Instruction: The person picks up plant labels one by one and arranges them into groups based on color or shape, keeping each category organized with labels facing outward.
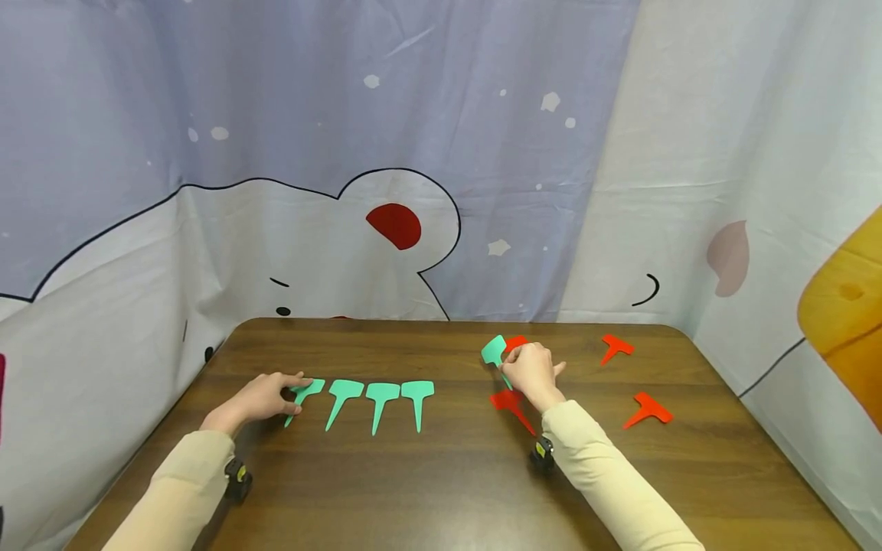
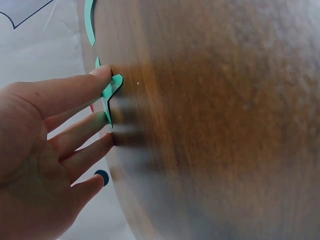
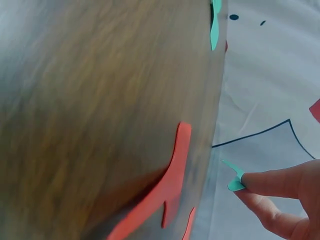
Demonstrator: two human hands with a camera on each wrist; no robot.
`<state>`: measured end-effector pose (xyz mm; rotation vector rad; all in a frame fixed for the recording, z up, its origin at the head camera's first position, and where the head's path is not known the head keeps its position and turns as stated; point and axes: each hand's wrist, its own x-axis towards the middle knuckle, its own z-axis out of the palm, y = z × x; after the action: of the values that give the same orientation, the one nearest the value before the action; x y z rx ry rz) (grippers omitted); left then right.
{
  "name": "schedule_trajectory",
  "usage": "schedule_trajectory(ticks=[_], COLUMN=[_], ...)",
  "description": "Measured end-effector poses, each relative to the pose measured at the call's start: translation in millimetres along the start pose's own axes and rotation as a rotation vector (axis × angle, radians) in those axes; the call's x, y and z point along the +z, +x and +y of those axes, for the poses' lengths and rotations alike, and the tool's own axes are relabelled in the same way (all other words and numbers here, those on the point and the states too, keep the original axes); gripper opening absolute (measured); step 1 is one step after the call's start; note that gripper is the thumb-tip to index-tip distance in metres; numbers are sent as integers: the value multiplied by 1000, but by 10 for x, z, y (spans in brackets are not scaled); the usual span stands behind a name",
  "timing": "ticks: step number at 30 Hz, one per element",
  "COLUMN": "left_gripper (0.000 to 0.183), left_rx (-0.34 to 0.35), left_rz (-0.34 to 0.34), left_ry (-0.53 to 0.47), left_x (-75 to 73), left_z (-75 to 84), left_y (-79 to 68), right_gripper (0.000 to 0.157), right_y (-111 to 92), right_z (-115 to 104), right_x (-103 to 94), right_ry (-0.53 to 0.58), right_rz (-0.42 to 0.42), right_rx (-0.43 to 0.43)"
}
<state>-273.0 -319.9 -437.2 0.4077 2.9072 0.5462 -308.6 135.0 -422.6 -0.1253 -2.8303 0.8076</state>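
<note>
At the left end of a row of green T-shaped plant labels [image 1: 383,393], my left hand [image 1: 258,398] touches the outermost green plant label [image 1: 307,389]. Its thumb and forefinger are spread over that label, and the other fingers [image 2: 82,162] extend loosely beside it. My right hand [image 1: 536,375] pinches another green plant label [image 1: 493,350] between thumb and fingertips, its broad head showing to the left. This label [image 3: 236,183] is raised above the table in the right wrist view. Red plant labels [image 1: 508,401] lie below and behind the right hand, one partly hidden by it.
Two more red plant labels [image 1: 648,410] lie apart on the right side of the brown wooden table [image 1: 386,490]. A printed curtain [image 1: 303,229] hangs right behind the table's far edge and along both sides. Each wrist carries a small black camera [image 1: 238,479].
</note>
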Motion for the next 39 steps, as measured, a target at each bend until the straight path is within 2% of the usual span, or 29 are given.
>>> schedule_trajectory(ticks=[12,19,39], left_gripper=[57,57,57], left_rx=[-11,-1,-2], left_rz=[-8,-6,-8], left_ry=[-3,4,22], left_x=[-13,-24,-14], left_z=[18,16,9], left_y=[1,0,14], right_gripper=[12,18,22], right_y=[-75,-141,-258], right_z=[-129,-218,-350], right_x=[83,127,273], right_ry=[36,41,-42], right_rz=[-36,-33,-106], right_rx=[-33,-41,-42])
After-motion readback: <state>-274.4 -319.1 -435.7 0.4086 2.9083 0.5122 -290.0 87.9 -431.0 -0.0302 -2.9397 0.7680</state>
